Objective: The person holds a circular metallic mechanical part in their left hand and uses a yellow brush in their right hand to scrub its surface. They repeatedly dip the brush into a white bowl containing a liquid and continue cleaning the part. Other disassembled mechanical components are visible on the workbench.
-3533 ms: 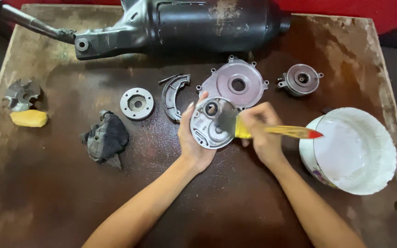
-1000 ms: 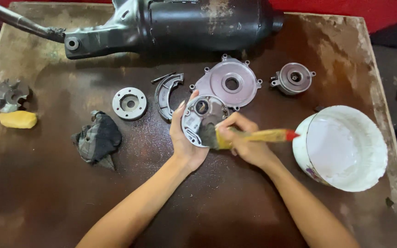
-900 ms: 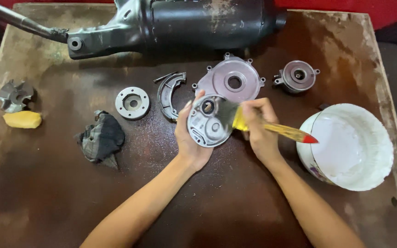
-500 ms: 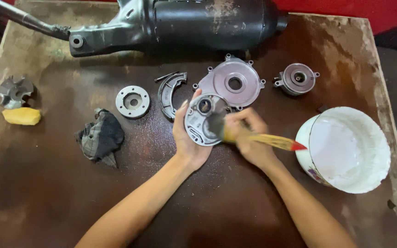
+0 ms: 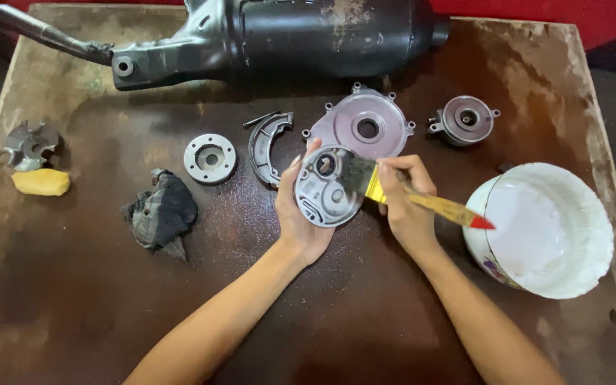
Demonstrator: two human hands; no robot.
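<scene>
At the middle of the worn brown wooden tabletop (image 5: 322, 314), seen from the head camera, the left hand (image 5: 299, 214) is closed around the left edge of a round grey cast-metal cover plate (image 5: 326, 189), thumb on its upper rim and fingers behind it, holding the plate tilted up off the board with its ribbed inner face toward the camera. The right hand (image 5: 404, 203) is wrapped around a flat paintbrush with a yellow handle and red tip (image 5: 422, 203), its dark bristles resting on the upper right part of the plate's face and the handle slanting down to the right. Just behind the held plate lies a larger round grey metal cover with bolt lugs and a central hole (image 5: 366, 128), and left of that a curved grey metal brake shoe (image 5: 267, 146) and a small grey metal ring flange (image 5: 210, 157). A small round grey metal housing (image 5: 467, 120) sits well to the right. Near the right hand stands a white plastic bucket (image 5: 586, 257). A crumpled dark rag (image 5: 162, 212) lies to the left, with a yellow sponge (image 5: 40, 182) and a grey finned metal impeller (image 5: 30, 145) at the left edge. A big black metal muffler (image 5: 308, 32) spans the far side.
</scene>
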